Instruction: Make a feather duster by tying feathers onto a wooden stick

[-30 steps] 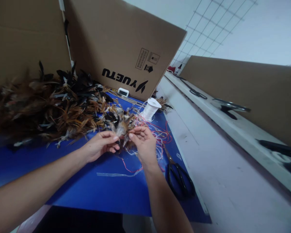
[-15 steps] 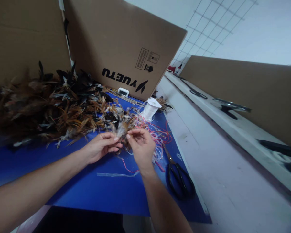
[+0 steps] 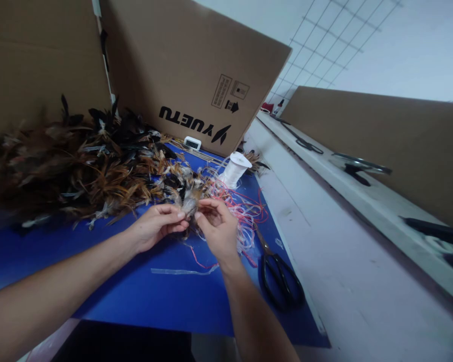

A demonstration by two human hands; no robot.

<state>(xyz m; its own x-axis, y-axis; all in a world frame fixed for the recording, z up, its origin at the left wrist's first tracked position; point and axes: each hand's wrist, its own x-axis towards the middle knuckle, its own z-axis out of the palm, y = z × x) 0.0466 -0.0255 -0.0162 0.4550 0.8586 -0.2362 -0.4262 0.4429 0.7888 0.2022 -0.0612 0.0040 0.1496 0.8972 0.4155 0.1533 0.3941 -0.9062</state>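
Between my two hands is a small grey and brown tuft of feathers [image 3: 190,205]. My left hand [image 3: 162,223] pinches the tuft from the left, thumb against the fingers. From the right, my right hand [image 3: 219,226] closes thumb and index finger at the tuft's other side; what exactly lies between those fingertips is too small to make out. A big heap of brown and black feathers [image 3: 105,181] spreads behind and left of my hands. Pink and white strings [image 3: 245,216] lie tangled just right of my right hand, below a white spool [image 3: 236,170].
Black-handled scissors [image 3: 281,281] lie on the blue mat [image 3: 136,301], right of my forearm. A cardboard box [image 3: 189,60] stands behind, with a small white digital display [image 3: 192,144] at its foot. More scissors [image 3: 308,146] rest on a white ledge at right.
My right thumb and fingers have shifted slightly left and inward at the tuft. My left hand stays nearly in place, and nothing else visibly moves.
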